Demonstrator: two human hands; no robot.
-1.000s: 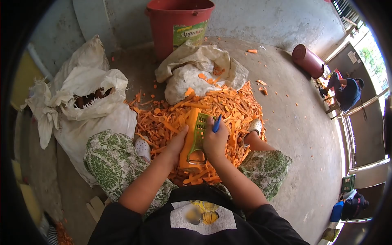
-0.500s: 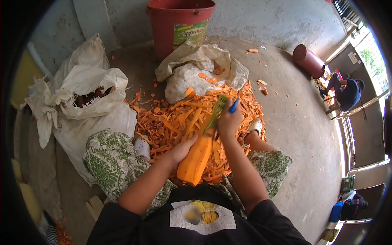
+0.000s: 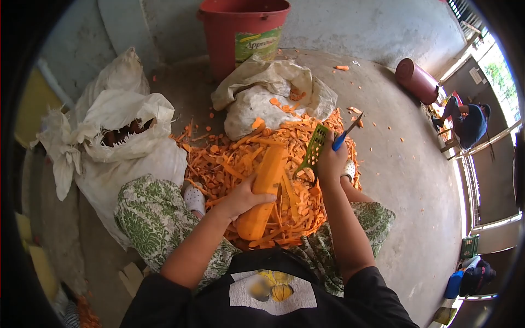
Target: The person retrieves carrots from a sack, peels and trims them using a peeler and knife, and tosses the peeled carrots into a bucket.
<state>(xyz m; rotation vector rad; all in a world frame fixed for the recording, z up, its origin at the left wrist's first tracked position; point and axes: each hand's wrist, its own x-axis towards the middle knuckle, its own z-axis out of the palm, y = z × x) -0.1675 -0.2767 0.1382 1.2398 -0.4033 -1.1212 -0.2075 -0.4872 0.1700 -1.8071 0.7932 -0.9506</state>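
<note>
My left hand (image 3: 244, 198) is wrapped around a large, thick carrot (image 3: 270, 170), which has flat peeled faces and tilts away from me above the peelings. In my right hand (image 3: 331, 164) is a green peeler (image 3: 314, 148) with a perforated face, held a little to the right of the carrot and apart from it. The same hand also grips a small knife (image 3: 340, 141) by its blue handle, blade pointing up and right. Below both hands spreads a heap of orange carrot peelings (image 3: 219, 164) between my feet.
An open white sack (image 3: 131, 158) with dark contents stands at left. Beyond the heap lie a crumpled sack (image 3: 246, 112) and a red bin (image 3: 221, 44). A maroon barrel (image 3: 416, 82) lies at right near a seated person (image 3: 471, 127). Another person (image 3: 477, 277) is lower right.
My right hand has moved right, taking the peeler off the carrot, and the knife blade now shows. My left thumb now lies across the carrot, which has shifted slightly away from me.
</note>
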